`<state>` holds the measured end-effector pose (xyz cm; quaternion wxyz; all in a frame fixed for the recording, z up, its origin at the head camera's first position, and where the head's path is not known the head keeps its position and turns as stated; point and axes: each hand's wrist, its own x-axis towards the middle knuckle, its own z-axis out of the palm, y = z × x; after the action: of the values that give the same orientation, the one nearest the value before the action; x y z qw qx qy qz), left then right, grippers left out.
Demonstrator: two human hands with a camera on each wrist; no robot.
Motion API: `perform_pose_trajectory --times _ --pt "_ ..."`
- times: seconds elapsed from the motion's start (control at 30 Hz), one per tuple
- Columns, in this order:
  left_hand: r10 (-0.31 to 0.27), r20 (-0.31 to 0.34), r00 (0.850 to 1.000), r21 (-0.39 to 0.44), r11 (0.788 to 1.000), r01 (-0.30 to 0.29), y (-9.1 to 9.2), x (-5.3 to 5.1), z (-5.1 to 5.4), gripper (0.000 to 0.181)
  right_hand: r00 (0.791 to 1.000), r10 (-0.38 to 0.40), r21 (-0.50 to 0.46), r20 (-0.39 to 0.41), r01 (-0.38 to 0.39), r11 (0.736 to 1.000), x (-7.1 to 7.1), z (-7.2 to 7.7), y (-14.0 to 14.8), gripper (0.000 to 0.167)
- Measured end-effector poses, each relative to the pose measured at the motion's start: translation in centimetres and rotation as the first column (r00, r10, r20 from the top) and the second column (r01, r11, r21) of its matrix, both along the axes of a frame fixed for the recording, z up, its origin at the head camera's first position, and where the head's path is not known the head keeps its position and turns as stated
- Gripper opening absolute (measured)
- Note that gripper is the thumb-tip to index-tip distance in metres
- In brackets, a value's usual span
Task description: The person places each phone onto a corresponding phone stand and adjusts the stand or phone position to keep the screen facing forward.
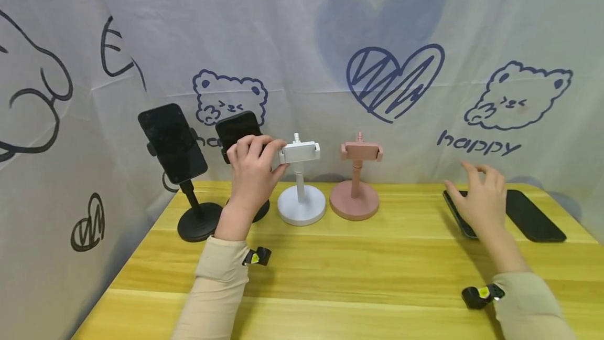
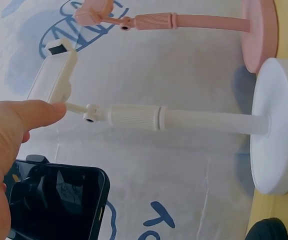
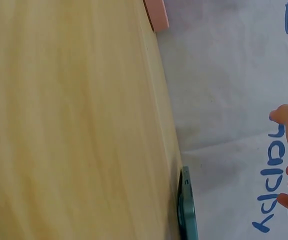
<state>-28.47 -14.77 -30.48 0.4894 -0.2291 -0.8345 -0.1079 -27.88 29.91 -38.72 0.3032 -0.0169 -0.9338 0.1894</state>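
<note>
My left hand (image 1: 252, 172) pinches the left end of the clamp on a white phone stand (image 1: 301, 188), thumb below and index finger above. In the left wrist view the thumb touches the clamp's near end; the other fingers are mostly hidden. The stand is upright on its round base. My right hand (image 1: 483, 201) hovers with loosely bent fingers over a dark phone (image 1: 460, 218) lying at the right, partly covering it in the head view. The right wrist view shows the hand apart from that phone. Another dark phone (image 1: 533, 216) lies just right of it.
A pink phone stand (image 1: 355, 201) stands right of the white one, its clamp holding nothing. At the left, a black stand (image 1: 198, 222) bears an upright phone (image 1: 172, 143). A second mounted phone (image 1: 238, 126) is partly behind my left hand. A printed cloth hangs behind the wooden table (image 1: 358, 277).
</note>
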Motion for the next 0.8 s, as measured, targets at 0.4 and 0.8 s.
perform_pose_trajectory --times 0.4,0.8 --pt "0.001 0.11 0.994 0.058 0.998 -0.007 0.2 0.3 0.3 0.035 0.976 -0.031 0.005 0.216 0.03 1.0 -0.6 -0.4 1.7 0.066" --pt "-0.002 0.195 0.981 0.148 0.989 -0.027 0.6 0.6 0.4 0.038 0.936 -0.027 -0.001 0.352 0.029 1.0 -1.1 -0.8 3.0 0.076"
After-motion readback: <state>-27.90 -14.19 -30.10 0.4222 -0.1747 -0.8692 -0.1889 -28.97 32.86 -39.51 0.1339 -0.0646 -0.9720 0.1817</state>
